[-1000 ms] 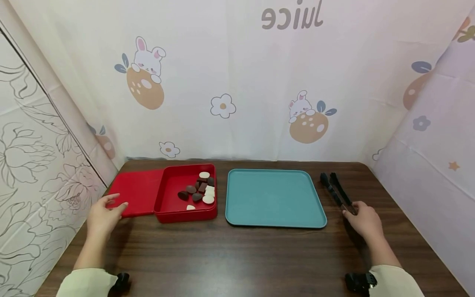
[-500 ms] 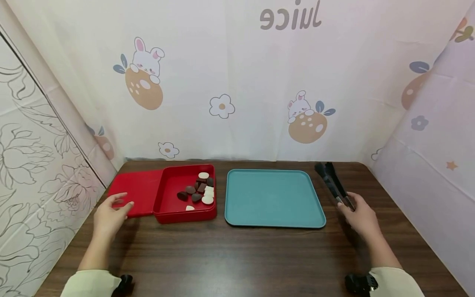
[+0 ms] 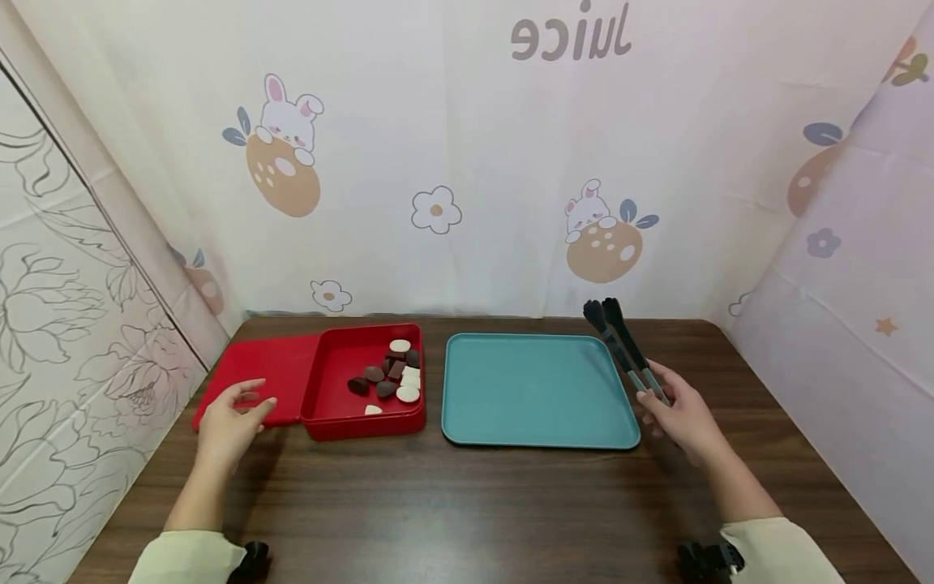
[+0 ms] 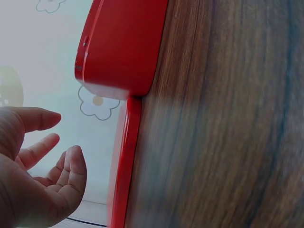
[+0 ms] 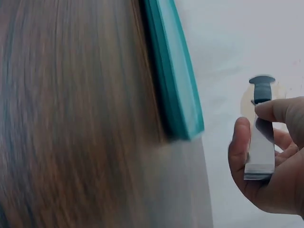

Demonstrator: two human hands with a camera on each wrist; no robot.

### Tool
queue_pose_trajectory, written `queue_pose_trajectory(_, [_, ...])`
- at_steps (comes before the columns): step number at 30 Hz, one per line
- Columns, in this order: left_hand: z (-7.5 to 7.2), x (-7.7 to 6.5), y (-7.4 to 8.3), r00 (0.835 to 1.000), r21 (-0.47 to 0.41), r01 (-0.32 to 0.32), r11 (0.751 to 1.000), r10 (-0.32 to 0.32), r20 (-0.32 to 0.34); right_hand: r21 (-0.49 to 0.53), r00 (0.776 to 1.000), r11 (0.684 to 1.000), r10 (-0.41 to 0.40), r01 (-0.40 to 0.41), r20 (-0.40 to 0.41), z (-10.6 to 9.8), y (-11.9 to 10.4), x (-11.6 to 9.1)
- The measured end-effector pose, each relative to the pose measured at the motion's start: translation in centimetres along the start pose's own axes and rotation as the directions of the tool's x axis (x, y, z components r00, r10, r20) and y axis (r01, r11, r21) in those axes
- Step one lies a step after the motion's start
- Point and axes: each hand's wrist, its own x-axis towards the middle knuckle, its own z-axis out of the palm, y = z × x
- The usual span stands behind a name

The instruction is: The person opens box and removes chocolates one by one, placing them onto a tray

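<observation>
My right hand (image 3: 680,414) grips a pair of black-tipped metal tongs (image 3: 629,357), held up over the right edge of the teal tray (image 3: 540,389). In the right wrist view the tongs (image 5: 260,142) lie between thumb and fingers. My left hand (image 3: 229,422) hovers above the red lid (image 3: 273,373) with its fingers loosely bent and nothing in them; the left wrist view has the hand (image 4: 42,175) apart from the lid's edge. Joined to the lid is a red box (image 3: 336,381), where dark chocolates (image 3: 374,374) and white chocolates (image 3: 409,394) lie mostly on the right side.
A dark wooden table (image 3: 467,503) carries everything, with bare wood along the front. Behind it hangs a patterned white curtain (image 3: 496,162), close to the table's back edge. More patterned cloth (image 3: 66,324) stands at the left.
The right hand has lifted the tongs off the table's right side and swung them up and left toward the tray. My left hand has drifted right over the lid.
</observation>
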Motion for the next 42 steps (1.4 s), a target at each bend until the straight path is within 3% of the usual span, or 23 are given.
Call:
queue_pose_trajectory(8, [0.4, 0.4, -0.3, 0.996, -0.077, -0.061, 0.995, 0.066, 0.063, 0.045, 0.999, 0.999, 0.017, -0.018, 0.031, 1.4, -2.1, 0.0])
queue_pose_trajectory(15, [0.6, 0.5, -0.2, 0.989, -0.075, -0.116, 0.99, 0.122, 0.081, 0.025, 0.998, 1.0, 0.01, -0.012, 0.066, 3.3, -3.3, -0.3])
queue_pose_trajectory(19, [0.6, 0.4, 0.1, 0.981, -0.041, -0.128, 0.991, 0.132, 0.144, 0.019, 0.997, 1.0, -0.001, -0.001, 0.083, 4.2, -4.0, -0.4])
queue_pose_trajectory(26, [1.1, 0.5, 0.5, 0.952, -0.005, -0.165, 0.986, 0.16, 0.261, 0.004, 0.991, 1.0, -0.015, 0.015, 0.132, 5.5, -5.3, -0.4])
queue_pose_trajectory(36, [2.6, 0.8, 0.5, 0.929, 0.039, -0.2, 0.979, 0.177, 0.326, -0.017, 0.967, 0.992, -0.118, 0.125, 0.226, 7.1, -7.3, -0.1])
queue_pose_trajectory(42, [3.4, 1.0, 0.4, 0.926, 0.098, -0.208, 0.973, 0.164, 0.339, -0.054, 0.95, 0.979, -0.178, 0.198, 0.259, 7.7, -8.5, 0.2])
